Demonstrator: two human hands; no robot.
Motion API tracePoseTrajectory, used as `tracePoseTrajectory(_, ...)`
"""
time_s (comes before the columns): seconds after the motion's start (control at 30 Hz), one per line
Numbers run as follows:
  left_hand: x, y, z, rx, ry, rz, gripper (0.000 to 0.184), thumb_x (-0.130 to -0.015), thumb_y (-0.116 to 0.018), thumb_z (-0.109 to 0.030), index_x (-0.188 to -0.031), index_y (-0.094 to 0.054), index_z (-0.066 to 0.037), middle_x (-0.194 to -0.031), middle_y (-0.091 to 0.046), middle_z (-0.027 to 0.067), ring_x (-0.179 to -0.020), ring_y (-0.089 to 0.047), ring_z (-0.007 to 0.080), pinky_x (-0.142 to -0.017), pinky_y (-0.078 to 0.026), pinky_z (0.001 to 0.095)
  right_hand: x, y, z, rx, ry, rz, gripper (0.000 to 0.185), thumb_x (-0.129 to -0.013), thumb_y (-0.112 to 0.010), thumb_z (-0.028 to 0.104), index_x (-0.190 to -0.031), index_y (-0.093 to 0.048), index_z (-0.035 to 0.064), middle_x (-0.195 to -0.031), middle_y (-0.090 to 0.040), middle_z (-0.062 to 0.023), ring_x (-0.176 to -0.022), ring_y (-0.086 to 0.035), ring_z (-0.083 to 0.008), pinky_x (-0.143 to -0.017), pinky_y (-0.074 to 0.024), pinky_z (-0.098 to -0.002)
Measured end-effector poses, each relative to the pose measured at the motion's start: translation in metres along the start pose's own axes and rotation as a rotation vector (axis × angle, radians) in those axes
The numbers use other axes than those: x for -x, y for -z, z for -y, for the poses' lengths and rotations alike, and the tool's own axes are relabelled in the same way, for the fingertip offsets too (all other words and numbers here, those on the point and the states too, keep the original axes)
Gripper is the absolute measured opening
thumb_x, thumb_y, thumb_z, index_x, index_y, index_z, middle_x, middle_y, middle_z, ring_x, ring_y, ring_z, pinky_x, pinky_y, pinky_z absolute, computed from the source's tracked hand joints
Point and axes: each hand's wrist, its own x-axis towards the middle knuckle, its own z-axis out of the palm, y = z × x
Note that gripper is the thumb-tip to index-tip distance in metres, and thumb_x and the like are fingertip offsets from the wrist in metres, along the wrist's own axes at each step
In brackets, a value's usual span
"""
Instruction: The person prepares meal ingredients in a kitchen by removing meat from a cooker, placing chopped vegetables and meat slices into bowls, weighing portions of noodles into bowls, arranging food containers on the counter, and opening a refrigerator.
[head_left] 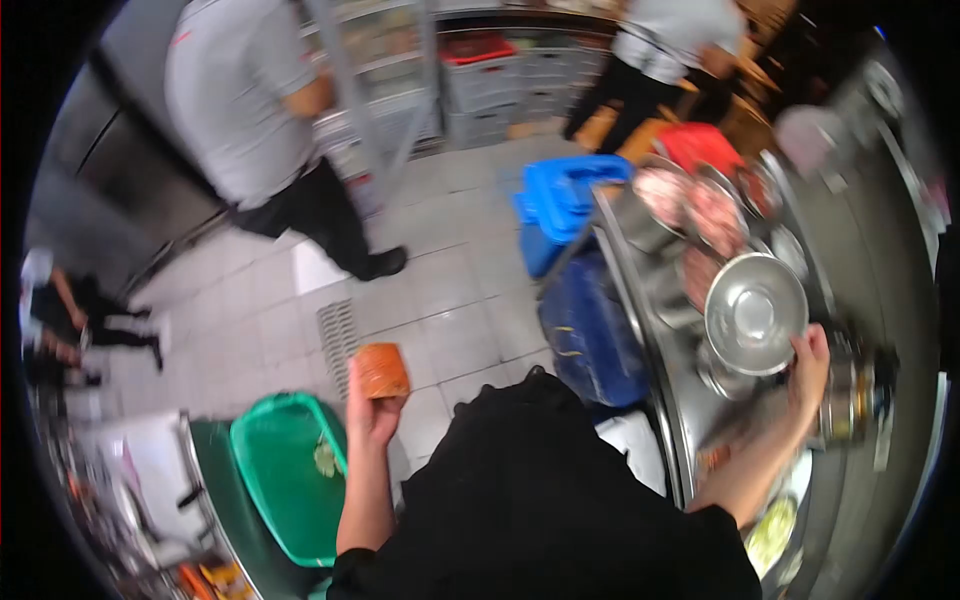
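Observation:
My left hand (374, 418) is closed around an orange block (382, 371), held out over the floor; blur hides what kind of food or pack it is. Over the steel counter, my right hand (811, 362) grips the rim of a metal bowl (754, 310). The bowl is tilted towards me, and its inside looks bare. Behind it stand metal containers of pinkish meat (714, 215). A dish of pale green cut vegetables (772, 537) lies nearer to me, below my right forearm.
To my left is a green tub (290, 480) with scraps inside, beside a white board (150, 475). Blue bins (590, 325) stand along the steel counter (668, 385). One person (240, 100) walks at the left; another (675, 45) stands at the back. A drain grate (340, 335) crosses the tiled floor.

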Motion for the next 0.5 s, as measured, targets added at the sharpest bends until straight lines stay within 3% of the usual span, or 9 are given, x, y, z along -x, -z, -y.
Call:
tracePoseTrajectory(0.03, 0.005, -0.002, -0.002, -0.001, -0.023, -0.045, 0.049, -0.097, -0.047, -0.054, -0.121, -0.057, -0.013, -0.113, -0.064, 0.0048, -0.099, -0.064, 0.0198, -0.081, -0.055, 0.0377, -0.004, -0.035, 0.011, -0.021, 0.044, 0.046, 0.018, -0.084, -0.060, 0.005, -0.079, -0.046, 0.0154, -0.068, -0.043, 0.0075, -0.055, -0.044, -0.0029, -0.044, -0.0343, -0.0194)
tracePoseTrajectory(0.1, 0.013, -0.006, -0.007, 0.015, -0.081, -0.100, 0.050, -0.097, -0.045, -0.055, -0.122, -0.056, -0.013, -0.116, -0.063, 0.0054, -0.101, -0.063, 0.0207, -0.083, -0.055, 0.0390, -0.002, -0.119, 0.044, -0.023, 0.085, 0.178, 0.018, -0.085, -0.063, 0.009, -0.079, -0.046, 0.0142, -0.068, -0.043, 0.0065, -0.055, -0.044, -0.0030, -0.043, -0.0432, -0.0210)
tracePoseTrajectory(0.17, 0.016, -0.002, -0.012, 0.034, -0.119, -0.135, 0.051, -0.098, -0.043, -0.055, -0.123, -0.055, -0.012, -0.117, -0.063, 0.0064, -0.102, -0.063, 0.0223, -0.083, -0.054, 0.0394, -0.002, -0.200, 0.062, -0.030, -0.038, 0.376, 0.020, -0.086, -0.065, 0.010, -0.080, -0.047, 0.0133, -0.069, -0.043, 0.0063, -0.056, -0.045, -0.0034, -0.045, -0.0448, -0.0213)
tracePoseTrajectory(0.23, 0.021, -0.007, -0.015, 0.017, -0.178, -0.173, 0.052, -0.098, -0.044, -0.054, -0.124, -0.054, -0.011, -0.117, -0.062, 0.0072, -0.103, -0.063, 0.0229, -0.084, -0.054, 0.0402, -0.001, -0.294, 0.060, -0.012, 0.158, 0.623, 0.021, -0.086, -0.066, 0.008, -0.081, -0.046, 0.0126, -0.070, -0.042, 0.0061, -0.056, -0.045, -0.0034, -0.047, -0.0470, -0.0216)
tracePoseTrajectory(0.3, 0.025, -0.008, -0.015, 0.055, -0.238, -0.242, 0.052, -0.098, -0.044, -0.055, -0.124, -0.054, -0.011, -0.118, -0.062, 0.0075, -0.103, -0.063, 0.0228, -0.084, -0.054, 0.0404, 0.018, -0.385, 0.070, -0.082, 0.228, 0.890, 0.022, -0.086, -0.064, 0.005, -0.077, -0.044, 0.0109, -0.070, -0.042, 0.0062, -0.062, -0.042, -0.0049, -0.052, -0.0379, -0.0224)
tracePoseTrajectory(0.33, 0.026, -0.008, -0.015, 0.064, -0.256, -0.277, 0.053, -0.098, -0.044, -0.055, -0.124, -0.054, -0.010, -0.118, -0.062, 0.0078, -0.104, -0.063, 0.0227, -0.085, -0.053, 0.0406, 0.034, -0.430, 0.078, -0.021, 0.437, 0.898, 0.020, -0.082, -0.062, 0.003, -0.074, -0.044, 0.0074, -0.068, -0.042, 0.0027, -0.064, -0.043, -0.0089, -0.055, -0.0352, -0.0267)
tracePoseTrajectory(0.4, 0.032, -0.005, -0.017, 0.117, -0.313, -0.321, 0.053, -0.098, -0.045, -0.055, -0.124, -0.054, -0.010, -0.118, -0.063, 0.0079, -0.104, -0.063, 0.0226, -0.085, -0.053, 0.0405, 0.068, -0.506, 0.097, 0.007, 0.793, 0.942, 0.011, -0.073, -0.057, 0.003, -0.075, -0.046, 0.0019, -0.070, -0.045, -0.0129, -0.063, -0.047, -0.0260, -0.058, -0.0399, -0.0358)
tracePoseTrajectory(0.43, 0.031, -0.005, -0.016, 0.138, -0.339, -0.334, 0.053, -0.098, -0.045, -0.055, -0.124, -0.054, -0.009, -0.118, -0.063, 0.0080, -0.105, -0.063, 0.0225, -0.085, -0.053, 0.0403, 0.077, -0.544, 0.097, -0.023, 0.946, 0.957, 0.011, -0.071, -0.058, 0.002, -0.076, -0.049, 0.0023, -0.075, -0.049, -0.0147, -0.068, -0.052, -0.0319, -0.062, -0.0432, -0.0401)
tracePoseTrajectory(0.5, 0.040, -0.007, -0.016, 0.207, -0.458, -0.424, 0.052, -0.097, -0.047, -0.054, -0.123, -0.054, -0.010, -0.116, -0.064, 0.0071, -0.101, -0.063, 0.0211, -0.083, -0.053, 0.0381, 0.106, -0.611, 0.105, -0.117, 1.240, 0.909, 0.014, -0.070, -0.061, 0.000, -0.078, -0.051, 0.0038, -0.078, -0.051, -0.0134, -0.075, -0.054, -0.0345, -0.064, -0.0455, -0.0430)
